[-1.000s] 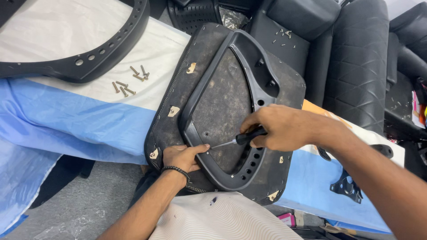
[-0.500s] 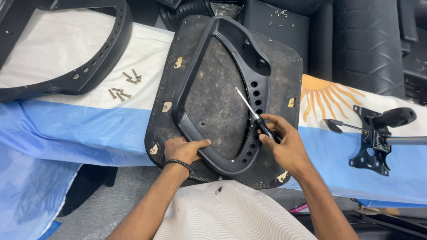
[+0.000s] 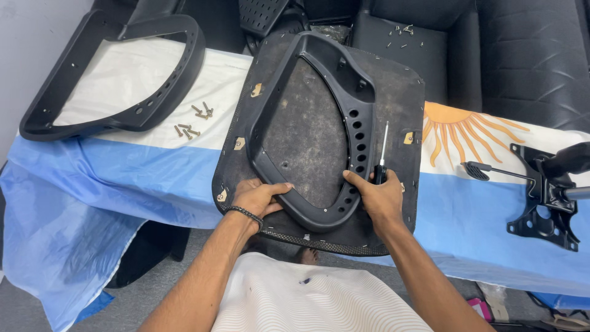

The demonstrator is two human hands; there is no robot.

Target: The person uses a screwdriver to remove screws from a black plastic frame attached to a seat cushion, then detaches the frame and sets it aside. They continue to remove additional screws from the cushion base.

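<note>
A dark chair seat base (image 3: pixel 402 104) lies upside down on the table, with a black plastic armrest frame (image 3: pixel 362 110) on top of it. My left hand (image 3: pixel 258 197) grips the frame's near left corner, thumb over the rim. My right hand (image 3: pixel 378 197) presses on the frame's near right edge and holds a black-handled screwdriver (image 3: pixel 381 157), its shaft pointing away from me over the seat base.
Several loose screws (image 3: pixel 193 122) lie on the blue and white cloth (image 3: pixel 123 172) left of the seat. A second black frame (image 3: pixel 123 74) sits at the far left. A metal chair mechanism with a lever (image 3: pixel 541 190) lies right. Black chair cushions (image 3: pixel 528 55) stand behind.
My right hand lifted the screwdriver away from the frame's inner edge, swung it to the right side, and now rests on the frame's right edge. My left hand kept its grip.
</note>
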